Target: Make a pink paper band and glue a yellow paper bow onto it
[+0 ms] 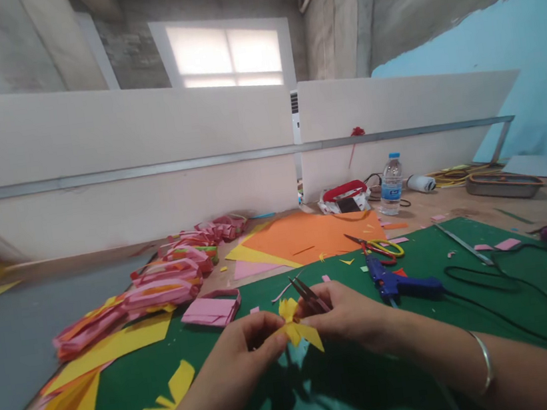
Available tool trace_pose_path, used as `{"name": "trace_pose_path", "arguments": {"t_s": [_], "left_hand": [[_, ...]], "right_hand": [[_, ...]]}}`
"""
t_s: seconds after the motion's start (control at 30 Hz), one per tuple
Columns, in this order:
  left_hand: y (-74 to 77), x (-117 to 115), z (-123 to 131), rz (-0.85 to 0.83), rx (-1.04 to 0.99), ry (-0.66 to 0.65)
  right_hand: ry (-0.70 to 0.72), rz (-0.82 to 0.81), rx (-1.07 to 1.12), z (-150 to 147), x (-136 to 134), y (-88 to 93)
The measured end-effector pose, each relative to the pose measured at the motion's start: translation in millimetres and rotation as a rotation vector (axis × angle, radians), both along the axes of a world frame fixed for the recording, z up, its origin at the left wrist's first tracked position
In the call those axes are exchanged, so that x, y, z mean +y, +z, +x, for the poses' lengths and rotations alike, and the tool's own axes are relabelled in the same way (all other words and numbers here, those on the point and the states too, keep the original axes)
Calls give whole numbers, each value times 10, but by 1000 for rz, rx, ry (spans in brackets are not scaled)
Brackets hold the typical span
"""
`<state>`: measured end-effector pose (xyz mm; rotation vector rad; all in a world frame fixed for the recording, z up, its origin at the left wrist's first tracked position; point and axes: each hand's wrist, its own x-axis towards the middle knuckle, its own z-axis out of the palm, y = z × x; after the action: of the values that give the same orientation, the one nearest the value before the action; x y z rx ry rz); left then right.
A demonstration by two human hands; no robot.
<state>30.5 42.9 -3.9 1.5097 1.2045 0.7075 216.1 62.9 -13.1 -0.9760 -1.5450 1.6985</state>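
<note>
My left hand point(256, 342) is closed, pinching a small yellow paper flower point(294, 329) between thumb and fingertips above the green cutting mat point(179, 332). On the flower's other side, my right hand point(345, 313) is closed around dark, pointed tweezers point(310, 294). Their two tips point up and away, slightly apart; the rear end is hidden in the hand. The right fingertips also meet the flower's edge. Another cut yellow paper piece point(162, 408) with spread petals lies on the mat beside my left forearm.
Left stand bundled pink paper strips point(164, 290), yellow sheets point(115, 347) and a pink folded piece point(214, 309). Orange paper point(307, 234) lies ahead. To the right are red-and-yellow scissors point(385, 251), a blue glue gun point(399, 282) with its cord, and a water bottle point(391, 186).
</note>
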Motion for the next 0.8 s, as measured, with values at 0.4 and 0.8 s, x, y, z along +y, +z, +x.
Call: {"name": "trace_pose_path", "arguments": {"t_s": [0.4,0.8], "left_hand": [[-171,14,92,-114,-275,216],[-156,0,98,-37,-340,271]], "right_hand": [[24,102,27,-2,27,-47],[-43,152,-112,-25,-10,19]]}}
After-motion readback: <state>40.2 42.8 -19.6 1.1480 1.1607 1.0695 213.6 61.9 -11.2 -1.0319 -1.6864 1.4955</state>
